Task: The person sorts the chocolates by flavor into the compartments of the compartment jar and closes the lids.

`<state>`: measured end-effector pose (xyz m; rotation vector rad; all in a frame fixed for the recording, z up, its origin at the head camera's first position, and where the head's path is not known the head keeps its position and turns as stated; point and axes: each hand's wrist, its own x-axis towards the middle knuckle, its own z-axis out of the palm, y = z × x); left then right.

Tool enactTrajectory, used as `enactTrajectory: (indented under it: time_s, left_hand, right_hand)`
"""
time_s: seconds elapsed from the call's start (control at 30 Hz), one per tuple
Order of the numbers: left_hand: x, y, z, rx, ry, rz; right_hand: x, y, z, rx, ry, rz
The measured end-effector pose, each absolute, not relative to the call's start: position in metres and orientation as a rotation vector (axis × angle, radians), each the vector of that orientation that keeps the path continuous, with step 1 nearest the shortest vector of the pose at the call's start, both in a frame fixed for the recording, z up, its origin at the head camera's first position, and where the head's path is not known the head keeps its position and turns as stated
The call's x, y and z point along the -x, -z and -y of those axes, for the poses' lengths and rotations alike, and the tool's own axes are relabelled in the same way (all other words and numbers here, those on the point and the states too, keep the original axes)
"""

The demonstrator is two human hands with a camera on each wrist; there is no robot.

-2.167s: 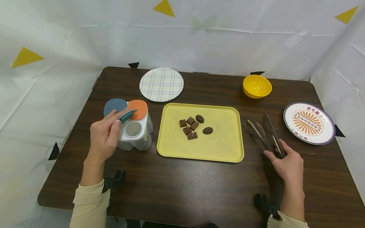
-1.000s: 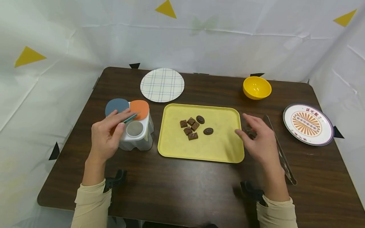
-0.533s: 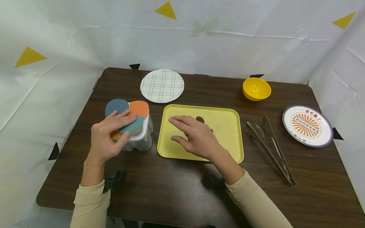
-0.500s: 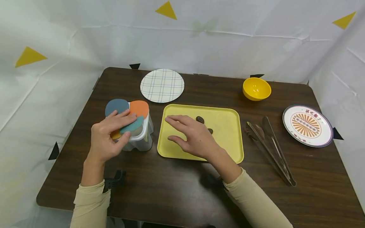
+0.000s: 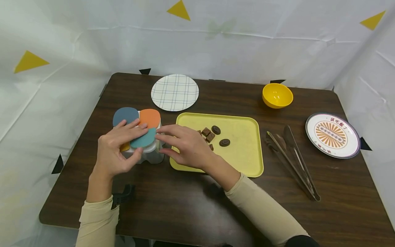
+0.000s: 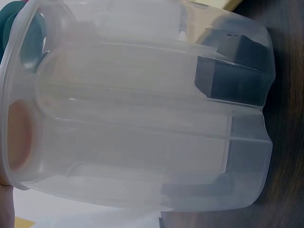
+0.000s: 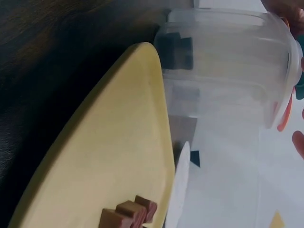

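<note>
A clear plastic container [image 5: 151, 158] with several coloured flap lids stands at the left of the table. Its teal lid [image 5: 145, 139] lies over the front right opening, beside an orange lid [image 5: 150, 118] and a blue lid [image 5: 125, 116]. My left hand [image 5: 112, 149] rests on the teal lid with its fingers stretched across it. From the other side my right hand [image 5: 188, 145] reaches over the tray's left edge, fingers extended, fingertips right at the teal lid's edge. In the left wrist view, the container's see-through wall [image 6: 133, 109] fills most of the picture.
A yellow tray [image 5: 237, 161] bears several chocolates [image 5: 224, 142], some hidden behind my right hand. Metal tongs [image 5: 303, 178] lie to its right. Around them are a checked plate [image 5: 175, 92], a yellow bowl [image 5: 277, 95] and a patterned plate [image 5: 333, 135].
My right hand has let go of the tongs and crossed leftward over the tray to the container. Under my left hand, the teal lid has gone from tilted up to lying over the opening.
</note>
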<state>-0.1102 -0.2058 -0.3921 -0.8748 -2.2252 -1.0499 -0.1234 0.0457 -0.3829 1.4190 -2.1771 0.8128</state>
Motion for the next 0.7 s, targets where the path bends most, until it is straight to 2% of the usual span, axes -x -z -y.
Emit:
enactTrajectory:
  time_s: [0.37,0.7]
  left_hand:
    - [0.109,0.395,0.204,0.864,1.043,2.209]
    - [0.111,0.394,0.202,0.796,1.070,2.197]
  right_hand:
    - [0.125,0.385,-0.030,-1.494,-0.789,2.132]
    - [0.125,0.385,-0.021,-1.444,-0.781,2.160]
